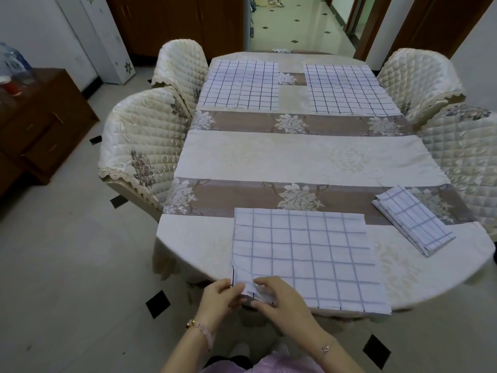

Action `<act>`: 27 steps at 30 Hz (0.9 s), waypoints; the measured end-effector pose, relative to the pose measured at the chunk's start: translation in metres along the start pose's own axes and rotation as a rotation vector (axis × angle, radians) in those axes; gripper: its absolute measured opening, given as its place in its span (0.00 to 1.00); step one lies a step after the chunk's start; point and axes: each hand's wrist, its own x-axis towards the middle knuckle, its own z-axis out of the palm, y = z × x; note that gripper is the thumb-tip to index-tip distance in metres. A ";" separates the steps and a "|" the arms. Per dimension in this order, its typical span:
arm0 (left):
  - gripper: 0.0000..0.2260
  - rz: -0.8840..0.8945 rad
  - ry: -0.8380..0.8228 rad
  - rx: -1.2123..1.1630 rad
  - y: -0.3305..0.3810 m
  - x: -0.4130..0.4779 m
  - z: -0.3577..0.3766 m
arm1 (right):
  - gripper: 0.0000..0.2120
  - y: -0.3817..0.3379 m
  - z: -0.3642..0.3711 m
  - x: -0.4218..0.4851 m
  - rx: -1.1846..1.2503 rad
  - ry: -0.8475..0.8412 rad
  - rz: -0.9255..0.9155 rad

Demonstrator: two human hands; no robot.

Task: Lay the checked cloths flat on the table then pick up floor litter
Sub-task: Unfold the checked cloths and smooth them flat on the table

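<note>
A white checked cloth (309, 254) lies half unfolded at the near edge of the table (295, 157). My left hand (219, 297) and my right hand (282, 297) both pinch its near left corner, where the fabric is bunched and lifted. Two more checked cloths lie spread flat at the far end, one on the left (240, 86) and one on the right (347, 88). A folded checked cloth (412, 219) rests near the right edge.
Quilted cream chairs stand at the table's left (139, 146) (180, 65) and right (419, 79) (465, 157). A brown cabinet (40, 125) is on the left. The tiled floor (67, 265) has dark diamond insets; a hallway (298, 22) opens beyond.
</note>
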 end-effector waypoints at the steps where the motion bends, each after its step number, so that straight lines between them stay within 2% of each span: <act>1: 0.10 0.021 -0.006 0.002 0.001 -0.002 0.003 | 0.16 -0.001 0.001 0.000 0.041 0.013 0.017; 5: 0.14 0.081 -0.025 0.026 0.006 -0.009 0.009 | 0.06 -0.004 -0.003 0.000 0.171 0.085 0.101; 7: 0.09 0.094 -0.050 0.024 0.008 -0.011 0.012 | 0.02 -0.003 -0.007 0.000 0.198 0.125 0.096; 11: 0.05 0.144 -0.053 0.058 0.015 -0.013 0.013 | 0.07 0.000 -0.018 0.001 0.254 0.186 0.067; 13: 0.03 0.152 -0.030 0.005 0.022 -0.013 0.010 | 0.07 0.003 -0.031 0.003 0.318 0.240 0.052; 14: 0.05 0.149 0.003 -0.030 0.028 -0.014 0.007 | 0.06 0.005 -0.041 0.003 0.382 0.268 0.048; 16: 0.24 0.154 0.078 -0.071 0.038 -0.011 -0.006 | 0.05 0.009 -0.065 0.004 0.511 0.354 0.055; 17: 0.28 0.173 0.113 -0.081 0.042 -0.008 -0.015 | 0.05 0.013 -0.078 0.005 0.557 0.407 0.075; 21: 0.29 0.215 0.222 -0.050 0.068 -0.002 -0.039 | 0.06 0.036 -0.124 0.010 0.688 0.564 0.160; 24: 0.26 0.256 0.277 -0.024 0.088 0.004 -0.052 | 0.06 0.052 -0.150 0.011 0.730 0.596 0.209; 27: 0.25 0.267 0.301 0.022 0.106 0.016 -0.063 | 0.11 0.066 -0.168 0.017 0.729 0.625 0.263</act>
